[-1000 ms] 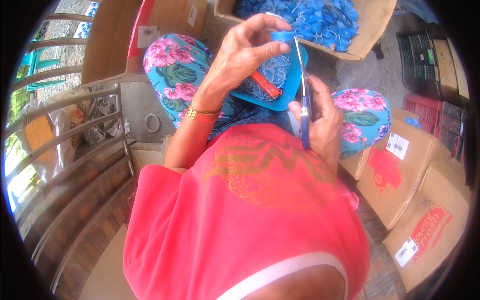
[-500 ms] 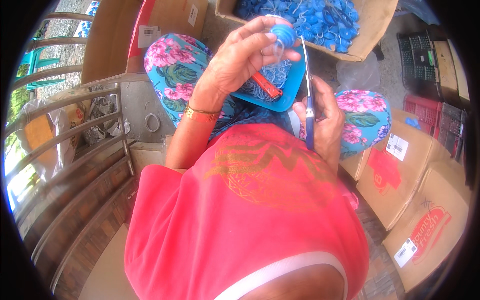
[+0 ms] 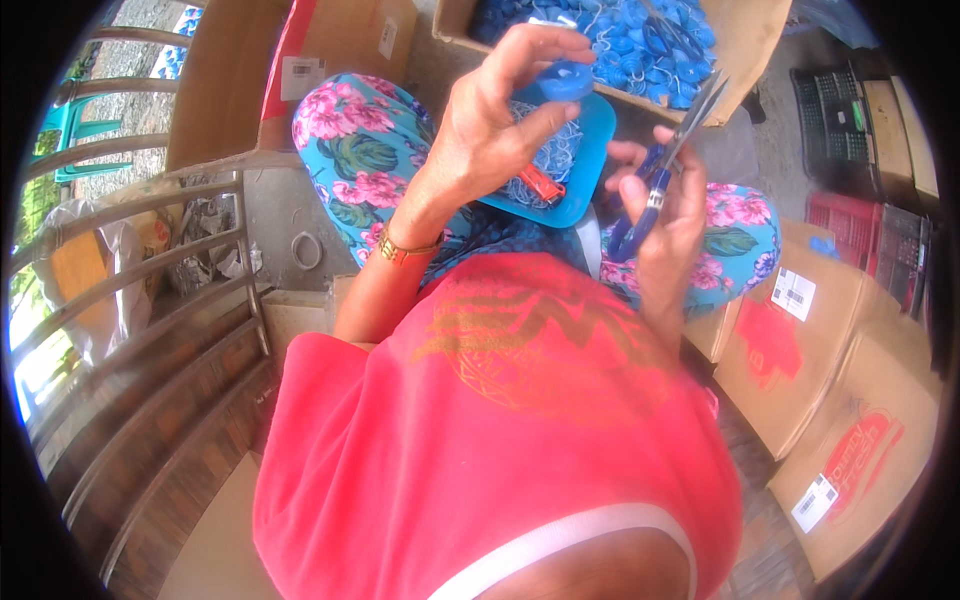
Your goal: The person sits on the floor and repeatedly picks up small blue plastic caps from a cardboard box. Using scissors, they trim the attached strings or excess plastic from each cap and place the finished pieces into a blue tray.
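Over the lap, my left hand (image 3: 490, 125) grips a small round blue ribbed piece (image 3: 566, 82) between thumb and fingers. My right hand (image 3: 670, 205) holds scissors (image 3: 657, 180) with dark blue handles. Their blades point up and to the right, apart from the blue piece. Between my knees sits a blue tray (image 3: 597, 150) filled with pale tangled string-like scraps (image 3: 560, 150). A red tool (image 3: 541, 184), perhaps a cutter, lies on the scraps.
Beyond the tray, an open cardboard box (image 3: 755, 60) holds many similar blue pieces (image 3: 640, 50) and another pair of scissors (image 3: 672, 35). Closed cartons (image 3: 800, 360) and plastic crates (image 3: 845, 220) stand on the right. A metal railing (image 3: 140, 250) runs along the left.
My right hand has turned the scissors, swinging the blades rightward away from the blue piece. My left hand has rotated, so the piece now shows its flat round face.
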A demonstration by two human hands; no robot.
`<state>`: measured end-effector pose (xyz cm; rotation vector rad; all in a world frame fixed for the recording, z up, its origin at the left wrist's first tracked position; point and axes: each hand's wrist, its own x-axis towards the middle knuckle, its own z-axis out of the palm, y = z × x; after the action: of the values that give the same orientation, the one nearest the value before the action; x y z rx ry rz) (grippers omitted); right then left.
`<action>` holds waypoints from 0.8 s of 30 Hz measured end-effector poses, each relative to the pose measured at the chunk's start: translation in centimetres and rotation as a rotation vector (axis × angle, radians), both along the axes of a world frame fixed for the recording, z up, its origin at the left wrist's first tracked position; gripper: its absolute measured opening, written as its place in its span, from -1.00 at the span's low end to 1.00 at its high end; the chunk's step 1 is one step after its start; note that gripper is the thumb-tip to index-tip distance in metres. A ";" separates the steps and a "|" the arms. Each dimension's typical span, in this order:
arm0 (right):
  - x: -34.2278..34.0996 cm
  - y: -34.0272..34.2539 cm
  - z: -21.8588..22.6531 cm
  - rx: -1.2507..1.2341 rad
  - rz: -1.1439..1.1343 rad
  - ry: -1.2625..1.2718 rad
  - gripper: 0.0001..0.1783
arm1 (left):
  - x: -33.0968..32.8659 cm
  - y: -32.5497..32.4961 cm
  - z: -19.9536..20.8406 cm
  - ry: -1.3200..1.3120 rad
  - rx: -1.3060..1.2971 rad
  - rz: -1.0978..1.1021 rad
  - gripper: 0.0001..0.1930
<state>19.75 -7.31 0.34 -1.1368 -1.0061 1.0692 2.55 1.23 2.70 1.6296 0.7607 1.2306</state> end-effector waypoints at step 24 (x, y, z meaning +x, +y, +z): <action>0.3 3.8 1.5 -0.062 0.143 0.101 -0.50 | -0.6 -1.3 1.3 0.051 -0.459 -0.540 -0.80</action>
<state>20.02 -3.50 1.79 -1.0624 -0.9912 1.2672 1.94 -0.05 3.97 1.3587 0.5310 0.5795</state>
